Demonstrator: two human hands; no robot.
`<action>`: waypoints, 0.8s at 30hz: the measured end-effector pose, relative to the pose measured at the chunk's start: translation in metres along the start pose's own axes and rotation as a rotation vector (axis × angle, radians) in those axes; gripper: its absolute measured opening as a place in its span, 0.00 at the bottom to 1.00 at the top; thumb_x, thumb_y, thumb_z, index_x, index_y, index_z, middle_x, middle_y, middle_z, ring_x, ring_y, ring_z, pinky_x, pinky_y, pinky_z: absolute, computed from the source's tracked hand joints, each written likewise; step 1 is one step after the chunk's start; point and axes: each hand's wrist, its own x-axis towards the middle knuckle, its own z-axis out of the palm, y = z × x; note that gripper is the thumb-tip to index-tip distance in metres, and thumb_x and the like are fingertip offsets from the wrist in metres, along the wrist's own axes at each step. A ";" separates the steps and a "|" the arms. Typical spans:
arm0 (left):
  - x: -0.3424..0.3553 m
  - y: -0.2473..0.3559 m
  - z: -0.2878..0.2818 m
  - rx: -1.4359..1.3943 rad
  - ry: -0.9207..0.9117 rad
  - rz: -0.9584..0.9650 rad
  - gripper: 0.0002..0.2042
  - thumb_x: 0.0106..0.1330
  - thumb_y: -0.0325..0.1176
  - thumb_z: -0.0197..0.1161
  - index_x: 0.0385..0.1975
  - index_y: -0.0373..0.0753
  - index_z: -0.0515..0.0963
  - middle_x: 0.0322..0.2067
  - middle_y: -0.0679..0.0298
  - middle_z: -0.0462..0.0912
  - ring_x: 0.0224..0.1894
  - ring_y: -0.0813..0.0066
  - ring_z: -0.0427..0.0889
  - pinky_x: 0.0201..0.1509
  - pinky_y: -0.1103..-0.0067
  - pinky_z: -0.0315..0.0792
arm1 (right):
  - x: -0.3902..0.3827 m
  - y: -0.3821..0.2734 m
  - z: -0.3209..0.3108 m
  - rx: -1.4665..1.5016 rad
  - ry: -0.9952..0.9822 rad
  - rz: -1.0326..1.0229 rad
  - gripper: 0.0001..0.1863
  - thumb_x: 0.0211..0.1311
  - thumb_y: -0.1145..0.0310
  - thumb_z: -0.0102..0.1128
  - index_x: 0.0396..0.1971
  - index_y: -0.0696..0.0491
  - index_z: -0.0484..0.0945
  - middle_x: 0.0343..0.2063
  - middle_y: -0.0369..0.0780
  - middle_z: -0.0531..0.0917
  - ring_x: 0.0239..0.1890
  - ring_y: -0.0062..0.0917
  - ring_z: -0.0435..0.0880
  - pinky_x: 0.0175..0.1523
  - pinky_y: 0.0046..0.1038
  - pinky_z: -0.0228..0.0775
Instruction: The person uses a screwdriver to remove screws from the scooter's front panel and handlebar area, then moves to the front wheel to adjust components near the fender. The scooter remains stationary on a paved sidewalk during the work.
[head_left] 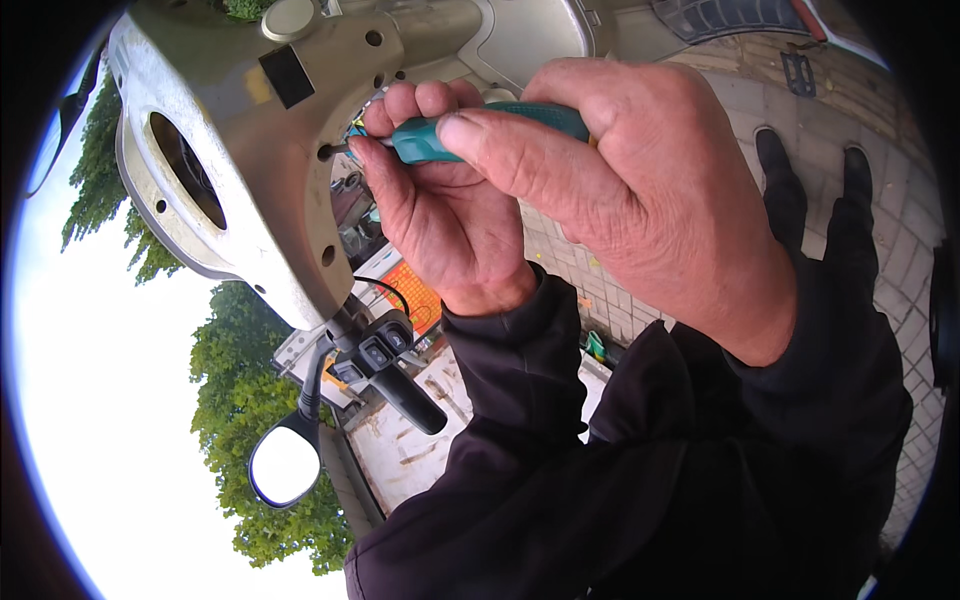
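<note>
While the right hand (650,175) gripped the fat teal-green plastic handle of a screwdriver (540,115), the left hand (455,225) guided its thin metal shaft near the front end. Right thumb lay pressed along the handle; its other fingers curled behind, mostly hidden, so couldn't tell their exact grip. Left thumb and fingertips pinched around the shaft, palm turned up under the handle, fingers bunched, not spread.

Screwdriver lay roughly level across the view, pointing left. Its tip met a small dark round hole (326,152) in the edge of a beige, scuffed, curved scooter panel (285,180); couldn't tell how deep it sat. Same panel had a long oval opening (187,170) at left and a black square patch (287,77) up top.

Below the panel: black handlebar grip (412,402) with a black switch block (375,352) beside it, and a black-framed rounded mirror (285,467) lower left. Grey paving (570,250) showed behind the hands.
</note>
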 end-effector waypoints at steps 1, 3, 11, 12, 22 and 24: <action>-0.004 0.002 0.000 0.025 0.150 -0.012 0.15 0.79 0.44 0.55 0.45 0.38 0.78 0.45 0.61 0.85 0.52 0.62 0.81 0.67 0.65 0.70 | 0.000 0.001 -0.004 -0.032 -0.060 0.037 0.20 0.67 0.56 0.69 0.30 0.61 0.79 0.15 0.43 0.72 0.19 0.32 0.81 0.23 0.27 0.67; -0.001 0.003 0.000 0.024 0.121 -0.015 0.15 0.79 0.44 0.55 0.46 0.38 0.79 0.46 0.61 0.86 0.53 0.62 0.82 0.66 0.65 0.72 | -0.004 -0.001 -0.007 -0.100 -0.096 0.031 0.19 0.65 0.56 0.70 0.36 0.59 0.79 0.18 0.44 0.76 0.21 0.32 0.82 0.24 0.27 0.68; -0.003 0.002 0.001 -0.037 -0.003 -0.038 0.14 0.80 0.45 0.54 0.48 0.40 0.77 0.49 0.62 0.83 0.51 0.62 0.79 0.67 0.63 0.69 | -0.012 0.004 -0.001 -0.194 0.108 -0.209 0.16 0.55 0.66 0.77 0.37 0.58 0.80 0.22 0.42 0.79 0.23 0.31 0.83 0.25 0.27 0.69; -0.003 0.001 0.001 -0.058 -0.017 -0.042 0.15 0.80 0.45 0.54 0.50 0.40 0.77 0.50 0.62 0.82 0.52 0.62 0.80 0.68 0.62 0.69 | -0.012 0.003 -0.002 -0.060 0.107 -0.130 0.15 0.58 0.65 0.76 0.34 0.58 0.80 0.19 0.43 0.77 0.21 0.29 0.82 0.24 0.26 0.67; -0.004 -0.001 -0.001 -0.145 -0.063 -0.029 0.16 0.80 0.46 0.53 0.51 0.40 0.78 0.49 0.60 0.83 0.52 0.63 0.79 0.68 0.63 0.69 | 0.004 -0.001 0.015 -0.230 0.308 -0.542 0.21 0.52 0.74 0.78 0.46 0.56 0.80 0.30 0.40 0.85 0.27 0.31 0.88 0.30 0.28 0.79; -0.004 0.001 -0.001 -0.077 -0.105 -0.015 0.17 0.80 0.47 0.53 0.51 0.40 0.78 0.48 0.59 0.83 0.52 0.62 0.79 0.68 0.63 0.69 | 0.006 -0.009 0.009 -0.066 0.175 -0.350 0.19 0.55 0.69 0.77 0.45 0.56 0.81 0.27 0.41 0.83 0.23 0.30 0.85 0.27 0.29 0.76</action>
